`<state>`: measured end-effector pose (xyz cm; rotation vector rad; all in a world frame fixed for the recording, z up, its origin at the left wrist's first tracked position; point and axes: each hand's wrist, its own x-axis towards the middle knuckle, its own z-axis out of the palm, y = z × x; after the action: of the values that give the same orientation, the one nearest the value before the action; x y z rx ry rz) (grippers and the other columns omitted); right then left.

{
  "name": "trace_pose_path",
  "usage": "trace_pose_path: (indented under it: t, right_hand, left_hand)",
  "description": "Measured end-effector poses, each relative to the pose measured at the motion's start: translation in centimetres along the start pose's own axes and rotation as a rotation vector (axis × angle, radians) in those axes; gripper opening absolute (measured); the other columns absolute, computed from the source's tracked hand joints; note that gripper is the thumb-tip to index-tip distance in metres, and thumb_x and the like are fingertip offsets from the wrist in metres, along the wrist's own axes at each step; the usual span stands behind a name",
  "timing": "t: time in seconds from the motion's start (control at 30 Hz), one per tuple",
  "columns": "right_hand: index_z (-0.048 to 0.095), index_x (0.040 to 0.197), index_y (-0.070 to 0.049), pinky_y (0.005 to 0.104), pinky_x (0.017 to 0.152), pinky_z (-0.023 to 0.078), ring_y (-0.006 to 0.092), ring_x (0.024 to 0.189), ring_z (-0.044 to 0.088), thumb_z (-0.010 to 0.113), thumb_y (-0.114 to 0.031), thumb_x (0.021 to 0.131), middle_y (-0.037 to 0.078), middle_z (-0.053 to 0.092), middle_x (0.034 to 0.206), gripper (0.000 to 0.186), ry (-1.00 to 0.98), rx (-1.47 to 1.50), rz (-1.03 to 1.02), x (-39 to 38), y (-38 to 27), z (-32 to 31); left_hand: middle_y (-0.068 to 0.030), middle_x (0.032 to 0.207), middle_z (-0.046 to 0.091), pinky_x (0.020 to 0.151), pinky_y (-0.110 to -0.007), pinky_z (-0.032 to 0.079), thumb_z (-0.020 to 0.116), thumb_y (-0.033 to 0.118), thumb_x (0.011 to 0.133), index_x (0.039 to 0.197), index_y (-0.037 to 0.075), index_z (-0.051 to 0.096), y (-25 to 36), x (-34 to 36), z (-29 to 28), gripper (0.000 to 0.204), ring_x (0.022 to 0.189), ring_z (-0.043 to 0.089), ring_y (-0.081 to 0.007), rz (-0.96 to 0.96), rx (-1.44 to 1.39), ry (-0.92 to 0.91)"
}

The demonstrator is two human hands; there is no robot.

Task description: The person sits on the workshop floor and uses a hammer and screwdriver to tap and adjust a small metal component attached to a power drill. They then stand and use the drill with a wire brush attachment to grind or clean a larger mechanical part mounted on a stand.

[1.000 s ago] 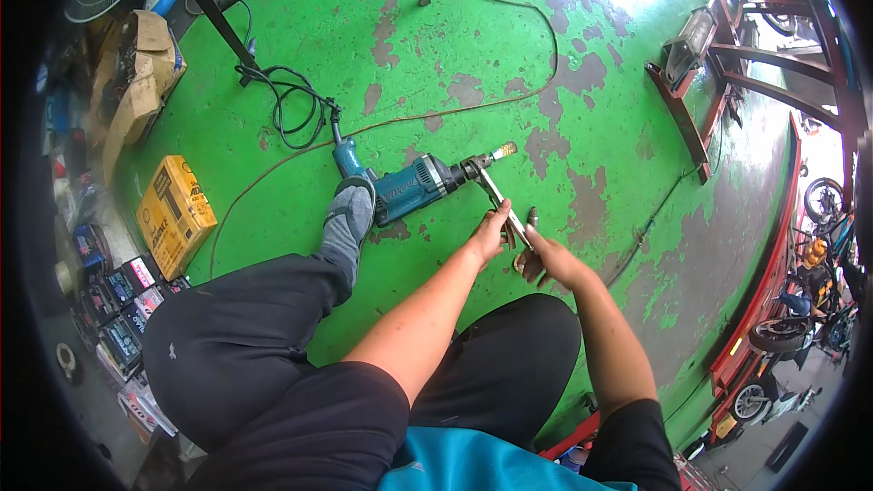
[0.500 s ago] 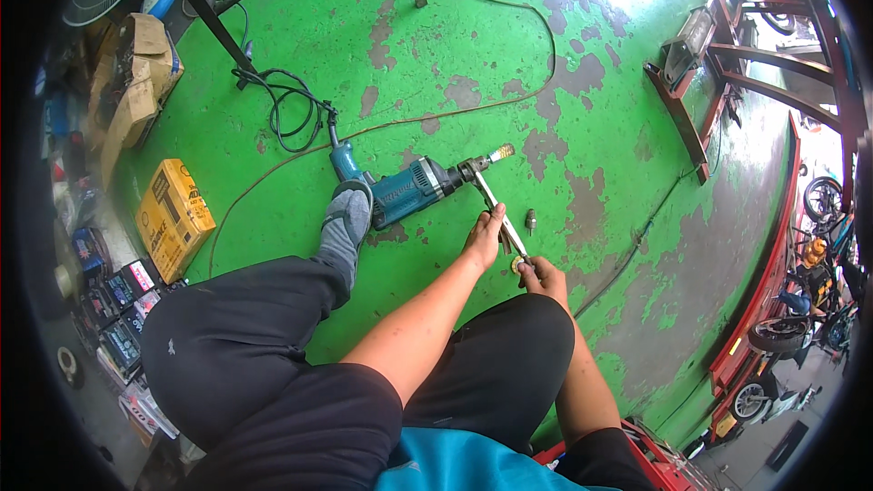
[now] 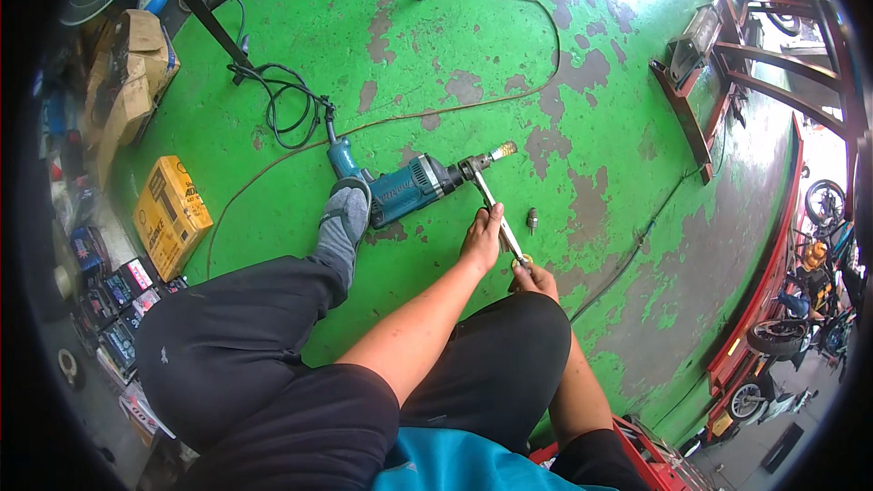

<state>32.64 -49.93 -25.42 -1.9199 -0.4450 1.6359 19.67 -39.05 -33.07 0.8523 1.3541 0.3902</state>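
In the head view, a blue-green electric drill point(image 3: 406, 197) is lying on its side near the middle of the green floor point(image 3: 491, 45), its front end pointing toward the floor's right edge. A foot point(image 3: 344, 218) in a grey sock and a sandal is resting against the rear of the drill. A silver wrench point(image 3: 487, 191) is meeting the drill's nose and slanting down toward the person. The left hand point(image 3: 482, 241) is closing around the wrench partway along it, and the right hand point(image 3: 535, 282) is pinching its lower end, close to the right knee. A yellowish-tipped bit point(image 3: 503, 152) is sticking out from the nose. A small metal fitting point(image 3: 532, 221) is lying on the floor just beside the wrench, on its right. The drill's dark cord point(image 3: 328, 113) is looping away toward the floor's upper left corner. A yellow box point(image 3: 171, 218) is sitting at the floor's left edge, and a torn cardboard box point(image 3: 145, 64) is standing farther up that edge.
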Motion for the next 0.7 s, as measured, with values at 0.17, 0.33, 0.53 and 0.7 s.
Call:
trace_pose_path:
  t: [0.17, 0.33, 0.53, 0.7]
  right_hand:
    - [0.066, 0.092, 0.0, 0.0322, 0.057, 0.044, 0.0117, 0.062, 0.053, 0.068, -0.03, 0.102, 0.004, 0.057, 0.069, 0.031, 0.135, -0.564, -0.453, -0.3, -1.7, -0.1]
    - [0.066, 0.094, -0.001, 0.0328, 0.06, 0.046, 0.0138, 0.064, 0.057, 0.064, -0.032, 0.103, 0.007, 0.065, 0.072, 0.033, 0.208, -0.274, -0.309, -0.3, -0.1, -0.6]
    - [0.064, 0.09, -0.001, 0.0321, 0.059, 0.044, 0.0128, 0.063, 0.056, 0.058, -0.033, 0.106, 0.005, 0.065, 0.069, 0.036, 0.296, -0.289, -0.426, 0.8, 0.7, -1.1]
    - [0.06, 0.079, -0.001, 0.03, 0.057, 0.041, 0.0103, 0.059, 0.051, 0.052, -0.032, 0.109, 0.003, 0.061, 0.064, 0.044, 0.28, -0.383, -0.395, 0.7, -1.8, -0.4]
  left_hand:
    - [-0.0286, 0.109, 0.064, 0.094, -0.05, 0.046, 0.028, 0.072, 0.103, 0.109, 0.0, 0.053, 1.4, -0.6, 0.0, 0.076, 0.106, 0.061, -0.0459, -0.013, 0.055, -0.016]
    - [-0.0322, 0.112, 0.06, 0.096, -0.049, 0.045, 0.028, 0.069, 0.105, 0.113, -0.002, 0.052, 3.1, -1.6, 0.5, 0.075, 0.108, 0.059, -0.0462, 0.022, 0.111, -0.068]
    - [-0.0284, 0.106, 0.065, 0.084, -0.046, 0.057, 0.04, 0.069, 0.102, 0.113, -0.005, 0.052, 2.8, 1.5, 1.9, 0.076, 0.097, 0.068, -0.0384, 0.022, 0.105, -0.138]
    - [-0.022, 0.11, 0.066, 0.072, -0.04, 0.065, 0.049, 0.062, 0.102, 0.12, -0.007, 0.054, 1.8, 2.6, 1.6, 0.071, 0.099, 0.07, -0.0292, -0.04, 0.014, -0.133]
